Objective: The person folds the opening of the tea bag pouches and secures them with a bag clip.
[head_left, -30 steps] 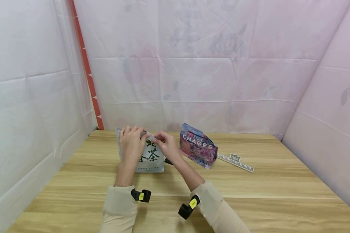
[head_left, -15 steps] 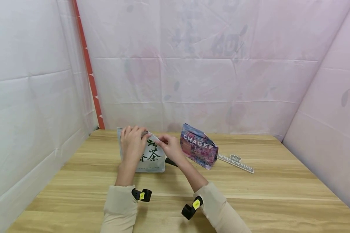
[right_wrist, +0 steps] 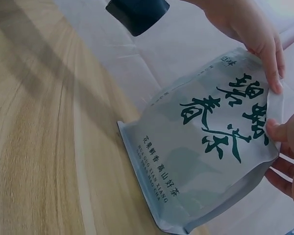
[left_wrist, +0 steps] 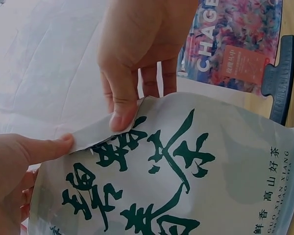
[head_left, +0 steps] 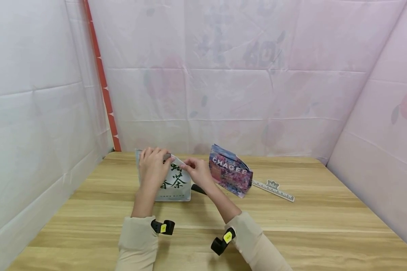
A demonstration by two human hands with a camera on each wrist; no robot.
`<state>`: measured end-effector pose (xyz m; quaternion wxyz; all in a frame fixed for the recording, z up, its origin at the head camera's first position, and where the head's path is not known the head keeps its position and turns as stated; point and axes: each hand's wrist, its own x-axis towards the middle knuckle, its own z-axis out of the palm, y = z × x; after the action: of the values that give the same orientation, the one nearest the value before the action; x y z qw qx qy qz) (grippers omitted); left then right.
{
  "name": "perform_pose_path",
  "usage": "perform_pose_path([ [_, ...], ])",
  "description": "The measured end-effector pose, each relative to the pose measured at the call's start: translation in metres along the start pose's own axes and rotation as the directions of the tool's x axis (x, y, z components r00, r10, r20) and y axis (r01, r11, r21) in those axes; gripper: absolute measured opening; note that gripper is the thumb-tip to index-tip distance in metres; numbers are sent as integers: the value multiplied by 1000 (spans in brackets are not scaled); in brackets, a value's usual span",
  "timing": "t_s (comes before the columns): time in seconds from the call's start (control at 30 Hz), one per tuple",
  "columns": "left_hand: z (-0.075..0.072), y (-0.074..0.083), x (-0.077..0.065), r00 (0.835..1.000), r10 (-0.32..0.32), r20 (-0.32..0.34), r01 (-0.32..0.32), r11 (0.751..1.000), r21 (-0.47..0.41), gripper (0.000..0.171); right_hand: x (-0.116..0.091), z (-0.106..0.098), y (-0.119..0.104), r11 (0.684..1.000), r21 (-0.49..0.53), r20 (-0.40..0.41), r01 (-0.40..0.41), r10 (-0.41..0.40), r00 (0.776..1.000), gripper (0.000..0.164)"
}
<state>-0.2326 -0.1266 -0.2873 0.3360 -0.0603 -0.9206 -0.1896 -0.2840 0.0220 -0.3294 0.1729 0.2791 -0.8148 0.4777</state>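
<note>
Left hand [head_left: 152, 165] and right hand [head_left: 198, 172] both pinch the folded top of a pale pouch [head_left: 177, 185] standing at the desk's [head_left: 308, 229] eleven o'clock; bold dark-green characters, small print including "GUO XIAN XIANG". At its three o'clock, a blue-pink bag [head_left: 230, 172] marked "CHAGEE"; at the bag's four o'clock, a piano-patterned clip [head_left: 273, 189].

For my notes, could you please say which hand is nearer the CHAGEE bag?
Right: the right hand is just left of the CHAGEE bag, the left hand farther left.
</note>
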Motion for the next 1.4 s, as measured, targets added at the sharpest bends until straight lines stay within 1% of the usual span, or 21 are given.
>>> perform_pose_path([
  [0.1,0,0,0,1000,4,10,-4,1000,-1,22,-1,-4,1,1000,3,47,-25,24,999,11],
  [0.2,1,1,1,1000,5,11,-5,1000,-1,22,-1,-6,3,999,-11,71,-40,40,997,11],
  [0.3,0,1,0,1000,7,15,-7,1000,2,22,-2,-6,3,999,-21,64,-45,46,997,11],
  [0.47,1,2,0,1000,8,29,-8,1000,3,21,-3,-5,3,998,-6,37,-55,55,998,10],
  [0.67,0,2,0,999,7,32,-7,1000,1,22,-5,-9,8,999,13,82,-48,47,996,11],
  [0.8,-1,2,0,999,7,38,-7,1000,5,22,-6,-10,13,997,19,103,-73,71,992,12],
  [0.9,-2,1,0,999,3,43,-3,1000,9,23,-6,-8,14,996,8,78,-94,93,993,11],
  [1.03,-3,1,0,999,-1,42,1,1000,4,24,-6,-5,14,995,17,28,-94,93,995,9],
  [1.1,-2,0,0,999,-2,39,2,1000,-1,24,-6,-4,14,995,30,17,-92,92,996,8],
  [1.23,-3,1,0,999,-2,33,2,1000,-3,23,-6,-6,12,995,33,31,-95,94,995,9],
  [1.4,-2,1,0,1000,2,27,-2,1000,2,23,-7,-10,8,997,1,81,-82,82,993,12],
])
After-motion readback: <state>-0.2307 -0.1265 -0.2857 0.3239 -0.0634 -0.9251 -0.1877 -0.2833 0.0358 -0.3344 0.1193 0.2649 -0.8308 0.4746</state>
